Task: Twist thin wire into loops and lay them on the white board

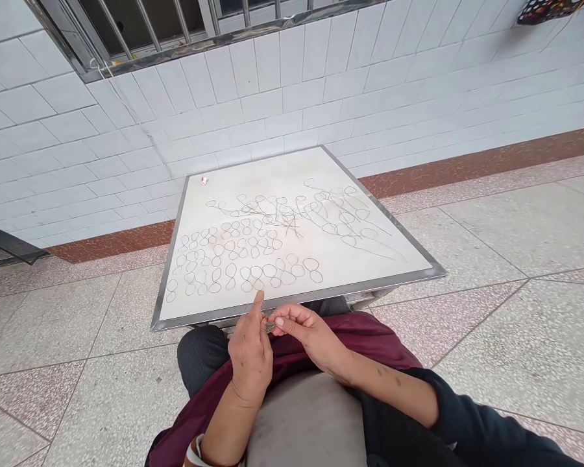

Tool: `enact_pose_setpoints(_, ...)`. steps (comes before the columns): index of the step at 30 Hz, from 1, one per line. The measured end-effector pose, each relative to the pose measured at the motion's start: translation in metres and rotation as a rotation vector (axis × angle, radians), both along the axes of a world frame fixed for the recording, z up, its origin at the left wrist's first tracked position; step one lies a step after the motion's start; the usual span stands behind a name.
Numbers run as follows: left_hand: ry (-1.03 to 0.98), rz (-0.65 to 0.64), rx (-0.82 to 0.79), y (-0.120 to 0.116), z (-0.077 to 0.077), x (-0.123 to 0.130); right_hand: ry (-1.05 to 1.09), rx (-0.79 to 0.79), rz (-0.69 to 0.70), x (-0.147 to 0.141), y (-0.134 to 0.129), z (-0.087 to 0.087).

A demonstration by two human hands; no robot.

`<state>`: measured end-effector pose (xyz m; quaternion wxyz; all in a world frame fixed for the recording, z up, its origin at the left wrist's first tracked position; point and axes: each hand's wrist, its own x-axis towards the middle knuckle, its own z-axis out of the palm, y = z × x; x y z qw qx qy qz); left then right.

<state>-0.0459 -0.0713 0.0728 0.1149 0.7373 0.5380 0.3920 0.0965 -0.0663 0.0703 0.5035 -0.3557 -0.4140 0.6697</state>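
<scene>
My left hand (250, 349) and my right hand (307, 329) meet over my lap at the near edge of the table. Between their fingertips is a small piece of thin wire (271, 323), mostly hidden by the fingers. On the left, the forefinger points up while the thumb and other fingers curl in. The right thumb and forefinger pinch together. Just beyond them, rows of thin wire loops (256, 272), many shaped like a figure eight, lie on the white tabletop (292, 165). Farther back is a loose tangle of looped wires (285, 214) with long straight tails.
A small red and white item (204, 180) sits at the table's far left corner. Grey metal trim (302, 297) edges the table. Behind it stands a white tiled wall (272, 97) with a barred window (175, 26). Speckled floor tiles (477, 240) surround the table.
</scene>
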Motion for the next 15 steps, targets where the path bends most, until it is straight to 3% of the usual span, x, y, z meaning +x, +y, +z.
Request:
enact_pose_setpoints(4,-0.315,0.002,-0.187,0.003,0.002,-0.003,-0.05,0.079,0.039,0.002,-0.001,0.004)
enact_pose_setpoints(8,-0.965,-0.113,-0.36,0.006,0.013,-0.005,-0.152,0.098,-0.049,0.005,0.001,0.002)
enact_pose_setpoints(12,-1.454,-0.34,-0.526,0.004,0.023,0.0,0.06,-0.135,0.071,-0.001,0.005,-0.004)
enact_pose_setpoints(15,-1.667,-0.411,-0.609,0.001,0.025,0.005,0.231,-0.163,0.162,-0.007,0.008,-0.005)
